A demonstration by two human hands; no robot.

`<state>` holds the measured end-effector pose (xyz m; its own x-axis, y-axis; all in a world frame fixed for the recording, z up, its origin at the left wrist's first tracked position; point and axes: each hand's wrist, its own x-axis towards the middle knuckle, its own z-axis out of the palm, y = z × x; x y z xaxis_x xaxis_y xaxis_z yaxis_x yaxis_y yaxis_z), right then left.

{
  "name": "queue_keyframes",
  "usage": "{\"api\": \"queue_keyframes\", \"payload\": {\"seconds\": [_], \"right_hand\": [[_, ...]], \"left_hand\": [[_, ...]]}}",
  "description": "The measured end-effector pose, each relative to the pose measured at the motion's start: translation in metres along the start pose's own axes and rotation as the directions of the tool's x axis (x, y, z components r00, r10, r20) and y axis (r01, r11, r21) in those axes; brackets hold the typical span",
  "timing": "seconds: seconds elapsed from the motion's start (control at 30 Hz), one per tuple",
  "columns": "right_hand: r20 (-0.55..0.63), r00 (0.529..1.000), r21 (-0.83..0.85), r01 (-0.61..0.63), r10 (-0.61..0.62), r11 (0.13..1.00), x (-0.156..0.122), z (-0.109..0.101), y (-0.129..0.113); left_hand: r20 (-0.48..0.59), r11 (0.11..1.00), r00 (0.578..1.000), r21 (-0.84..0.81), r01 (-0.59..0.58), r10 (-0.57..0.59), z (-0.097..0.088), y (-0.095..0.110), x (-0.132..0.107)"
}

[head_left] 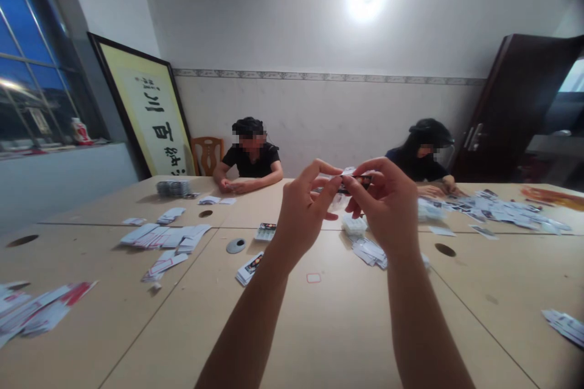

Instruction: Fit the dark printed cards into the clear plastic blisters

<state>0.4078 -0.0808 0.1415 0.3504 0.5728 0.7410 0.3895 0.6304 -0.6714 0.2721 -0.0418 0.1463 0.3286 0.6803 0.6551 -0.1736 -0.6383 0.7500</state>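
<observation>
Both my hands are raised above the wooden table (328, 316) and meet in the middle of the view. My left hand (303, 209) pinches the left end of a small dark card packet (353, 181) with thumb and fingers. My right hand (387, 203) is closed on its right end, with a white paper edge showing on top. Below my hands lie a stack of white cards (369, 250) and a small clear packet (353, 225).
Two people sit at the far side, one in a black shirt (253, 161), one at the right (422, 158), both handling cards. Card piles (166, 237) lie left, more cards (497, 209) right. A grey round cap (235, 246), table holes (444, 250), a framed calligraphy panel (146, 109).
</observation>
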Motion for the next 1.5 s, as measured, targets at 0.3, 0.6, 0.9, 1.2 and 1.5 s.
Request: {"api": "queue_keyframes", "payload": {"seconds": [0.3,0.6,0.9,1.2,1.5], "right_hand": [[0.013,1.000,0.014,-0.013,0.013,1.000,0.0009,-0.0012,0.0009],[0.076,0.996,0.107,-0.044,0.036,0.993,0.0013,-0.0035,-0.0014],[0.091,0.994,0.265,-0.077,0.055,0.961,0.0028,-0.0038,-0.0008],[0.000,0.996,0.283,-0.083,0.086,0.956,0.0056,-0.0061,0.0006],[-0.092,0.990,0.202,-0.086,0.106,0.976,0.0078,-0.0074,0.0018]], "left_hand": [[0.008,1.000,1.000,0.006,0.013,-0.013,-0.0011,0.0013,-0.0014],[0.010,0.999,0.999,-0.004,0.032,-0.032,-0.0024,0.0016,-0.0011],[0.022,0.993,0.998,-0.107,0.059,-0.057,-0.0066,0.0051,0.0039],[-0.012,0.990,0.998,-0.124,0.062,-0.063,-0.0096,0.0018,0.0059],[-0.011,0.988,1.000,-0.154,0.025,-0.027,-0.0077,0.0047,0.0048]]}}
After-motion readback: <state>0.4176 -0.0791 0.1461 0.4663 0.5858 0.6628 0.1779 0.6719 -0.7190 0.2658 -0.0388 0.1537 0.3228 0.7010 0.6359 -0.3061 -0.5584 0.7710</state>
